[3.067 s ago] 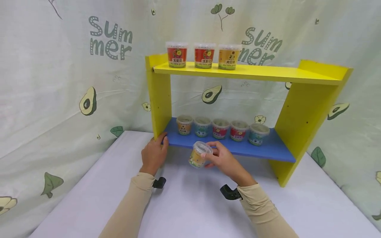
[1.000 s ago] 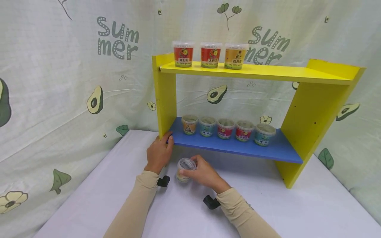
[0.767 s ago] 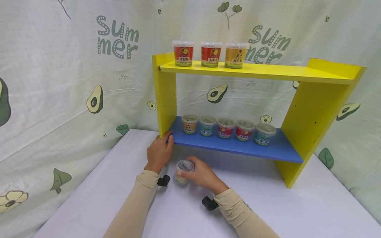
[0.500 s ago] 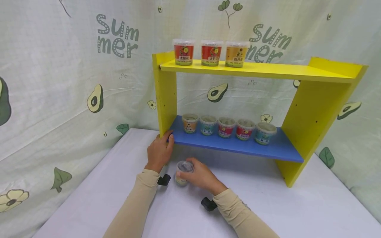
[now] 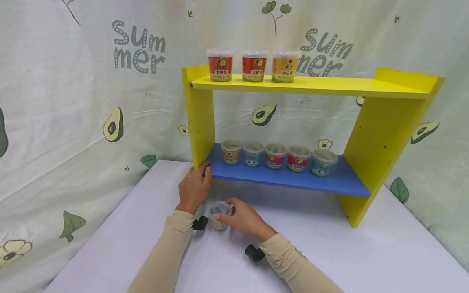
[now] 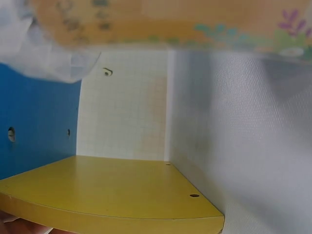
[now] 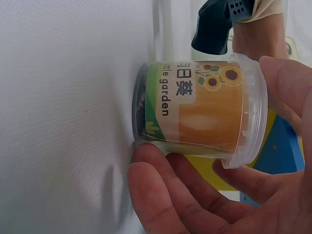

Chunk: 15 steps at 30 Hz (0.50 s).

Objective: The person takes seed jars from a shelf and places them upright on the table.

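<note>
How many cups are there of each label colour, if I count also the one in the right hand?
Red-labelled cups: 4
Yellow-orange-labelled cups: 3, including the one in the right hand
Teal-labelled cups: 2
Total: 9

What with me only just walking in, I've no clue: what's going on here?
A person's right hand grips an orange-labelled cup, roughly upright and low at the white table; whether its base is fully down is hard to tell. The left hand holds the shelf unit at its left side, by the blue lower board. Five cups stand on that board, three more on the yellow top board.
</note>
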Available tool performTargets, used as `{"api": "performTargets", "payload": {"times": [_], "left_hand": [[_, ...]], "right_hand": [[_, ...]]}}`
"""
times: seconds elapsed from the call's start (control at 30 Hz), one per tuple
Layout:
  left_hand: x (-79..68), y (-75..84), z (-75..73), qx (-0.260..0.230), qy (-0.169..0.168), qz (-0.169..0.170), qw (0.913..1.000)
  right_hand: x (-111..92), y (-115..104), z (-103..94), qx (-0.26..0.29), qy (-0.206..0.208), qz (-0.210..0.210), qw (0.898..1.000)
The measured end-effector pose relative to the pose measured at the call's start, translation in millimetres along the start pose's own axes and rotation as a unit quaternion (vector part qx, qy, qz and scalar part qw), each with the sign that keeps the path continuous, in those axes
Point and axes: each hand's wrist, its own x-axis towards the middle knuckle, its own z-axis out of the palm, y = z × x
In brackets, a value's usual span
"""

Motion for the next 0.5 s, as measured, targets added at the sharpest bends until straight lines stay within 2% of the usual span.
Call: {"api": "performTargets", "payload": {"times": [0.5], "left_hand": [[-0.3,0.7,-1.3,0.001,-0.010,-0.008,0.9999]], "right_hand": [[-0.5,-0.4,-1.8,-0.004,0.001,0.012,1.000]]}}
